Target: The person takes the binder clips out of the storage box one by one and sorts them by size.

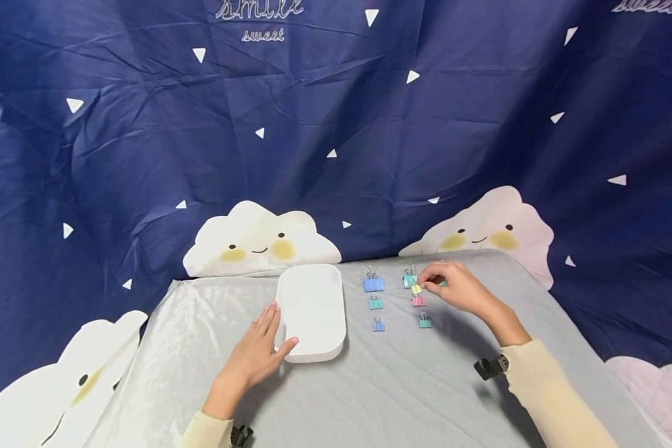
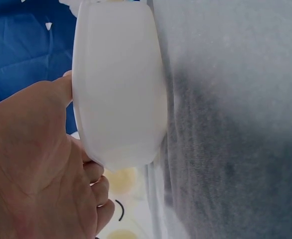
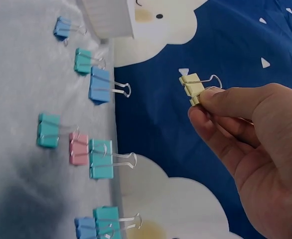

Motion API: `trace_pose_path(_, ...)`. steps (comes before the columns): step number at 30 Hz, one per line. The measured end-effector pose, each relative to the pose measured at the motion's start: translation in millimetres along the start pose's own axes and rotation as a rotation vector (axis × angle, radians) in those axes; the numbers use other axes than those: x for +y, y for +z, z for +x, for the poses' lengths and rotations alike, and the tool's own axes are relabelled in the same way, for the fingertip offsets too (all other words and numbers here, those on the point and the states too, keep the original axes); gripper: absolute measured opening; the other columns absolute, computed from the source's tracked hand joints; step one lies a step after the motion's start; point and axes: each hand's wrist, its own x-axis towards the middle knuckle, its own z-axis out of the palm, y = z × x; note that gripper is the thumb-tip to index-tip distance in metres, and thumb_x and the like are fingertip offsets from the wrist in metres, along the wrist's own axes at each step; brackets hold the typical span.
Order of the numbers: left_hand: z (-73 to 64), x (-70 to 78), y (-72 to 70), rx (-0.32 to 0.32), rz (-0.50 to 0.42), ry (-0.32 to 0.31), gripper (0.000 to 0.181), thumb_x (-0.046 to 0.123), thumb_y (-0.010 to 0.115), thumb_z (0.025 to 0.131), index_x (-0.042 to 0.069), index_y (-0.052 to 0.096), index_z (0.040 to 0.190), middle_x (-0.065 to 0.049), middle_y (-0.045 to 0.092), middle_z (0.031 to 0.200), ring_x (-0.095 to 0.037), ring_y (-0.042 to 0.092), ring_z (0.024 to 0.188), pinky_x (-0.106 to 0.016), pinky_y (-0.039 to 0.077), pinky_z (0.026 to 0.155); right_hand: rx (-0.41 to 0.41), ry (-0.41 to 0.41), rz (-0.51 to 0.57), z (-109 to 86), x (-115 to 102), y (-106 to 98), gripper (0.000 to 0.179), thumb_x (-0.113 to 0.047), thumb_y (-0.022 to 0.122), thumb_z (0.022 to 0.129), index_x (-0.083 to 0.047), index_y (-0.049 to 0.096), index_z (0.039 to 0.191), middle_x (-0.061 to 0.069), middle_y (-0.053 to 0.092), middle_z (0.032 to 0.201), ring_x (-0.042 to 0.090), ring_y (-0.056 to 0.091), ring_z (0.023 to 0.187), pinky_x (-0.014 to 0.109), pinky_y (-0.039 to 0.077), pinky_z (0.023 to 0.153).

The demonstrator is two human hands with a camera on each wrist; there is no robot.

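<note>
My right hand (image 1: 453, 286) pinches a yellow binder clip (image 3: 192, 88) between thumb and forefinger, held above the cloth. Around it in the head view lie a large teal binder clip (image 1: 409, 281), a pink binder clip (image 1: 419, 302) and a smaller teal binder clip (image 1: 424, 323). Another teal clip (image 3: 106, 221) and a blue clip (image 3: 85, 228) show at the bottom of the right wrist view, mostly hidden by the hand in the head view. My left hand (image 1: 254, 354) rests against a white box (image 1: 312, 311), its fingers along the left side and its thumb at the near edge.
Left of the pink clip stands a column with a large blue clip (image 1: 374, 285), a teal clip (image 1: 376, 304) and a small blue clip (image 1: 378, 326). Grey cloth (image 1: 369, 398) covers the table. A dark blue curtain (image 1: 313, 174) with cloud prints hangs behind its far edge.
</note>
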Motion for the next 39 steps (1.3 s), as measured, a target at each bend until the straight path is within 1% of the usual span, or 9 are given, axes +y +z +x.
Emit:
trace_pose_path(2,0.0,-0.3,0.5,-0.006,-0.003,-0.003,0.093,0.063,0.048,0.107,-0.004,0.024,0.166,-0.019,0.018,0.177,-0.036,0.019,0.166,-0.055,0.023,0.135,0.011,0.009,-0.002,-5.9,3,-2,0.015,0.003,0.08,0.089,-0.012,0.08,0.093,-0.002,0.077,0.093,0.005,0.068,0.082,0.028,0.062,0.075)
trace_pose_path(5,0.1,-0.7,1.5,-0.002,-0.012,-0.001,0.093,0.063,0.049,0.107,-0.005,0.025,0.166,-0.02,0.019,0.177,-0.036,0.019,0.166,-0.055,0.023,0.135,0.026,0.027,0.004,-14.7,7,-5,0.015,0.003,0.08,0.089,-0.011,0.08,0.093,0.001,0.077,0.091,0.003,0.067,0.081,0.025,0.061,0.073)
trace_pose_path(11,0.4,-2.0,3.3,-0.003,-0.006,0.0,0.094,0.065,0.047,0.107,-0.005,0.025,0.166,-0.02,0.02,0.177,-0.036,0.02,0.166,-0.056,0.024,0.135,0.014,0.06,0.012,-30.5,15,-10,0.014,0.004,0.08,0.089,-0.009,0.08,0.092,0.005,0.077,0.088,0.003,0.066,0.079,0.025,0.061,0.073)
trace_pose_path(14,0.4,-2.5,3.5,-0.005,-0.005,0.0,0.094,0.065,0.047,0.107,-0.005,0.025,0.166,-0.02,0.019,0.177,-0.036,0.019,0.166,-0.056,0.023,0.135,0.015,0.072,0.012,-37.1,20,-10,0.014,0.004,0.081,0.088,-0.009,0.079,0.092,0.004,0.076,0.088,0.003,0.066,0.079,0.025,0.061,0.073)
trace_pose_path(21,0.0,-2.0,1.8,-0.01,-0.015,-0.001,0.094,0.063,0.049,0.107,-0.005,0.024,0.166,-0.02,0.018,0.178,-0.036,0.019,0.166,-0.055,0.023,0.135,0.026,0.093,0.004,-53.3,36,-6,0.015,0.007,0.081,0.086,-0.008,0.078,0.088,0.009,0.076,0.086,-0.001,0.063,0.078,0.021,0.059,0.07)
trace_pose_path(26,0.0,-2.0,1.7,-0.011,-0.016,-0.001,0.094,0.063,0.049,0.107,-0.006,0.024,0.166,-0.019,0.018,0.178,-0.036,0.019,0.166,-0.055,0.023,0.135,0.052,0.108,0.005,-64.3,46,-4,0.016,0.007,0.081,0.085,-0.008,0.078,0.086,0.005,0.076,0.087,-0.002,0.062,0.078,0.021,0.058,0.069)
trace_pose_path(31,-0.4,-1.9,1.3,-0.011,-0.019,-0.001,0.094,0.062,0.05,0.107,-0.006,0.024,0.166,-0.019,0.018,0.178,-0.036,0.019,0.166,-0.055,0.023,0.135,0.033,0.147,-0.004,-73.9,58,-1,0.017,0.007,0.081,0.086,-0.009,0.077,0.088,0.002,0.076,0.09,-0.002,0.062,0.079,0.022,0.058,0.069)
trace_pose_path(34,-0.1,-1.9,1.3,-0.011,-0.02,-0.002,0.094,0.062,0.05,0.107,-0.006,0.024,0.166,-0.019,0.018,0.178,-0.035,0.019,0.166,-0.055,0.023,0.135,0.012,0.188,-0.007,-79.3,65,1,0.017,0.008,0.08,0.087,-0.009,0.077,0.088,0.003,0.076,0.09,-0.001,0.061,0.079,0.021,0.057,0.069)
trace_pose_path(39,-0.3,-1.4,0.8,-0.006,-0.023,0.002,0.094,0.062,0.05,0.107,-0.006,0.025,0.166,-0.02,0.019,0.177,-0.036,0.02,0.166,-0.056,0.024,0.135,-0.015,0.248,-0.004,-86.6,75,7,0.016,0.008,0.078,0.086,-0.008,0.076,0.087,0.008,0.075,0.086,0.0,0.06,0.077,0.02,0.055,0.068)
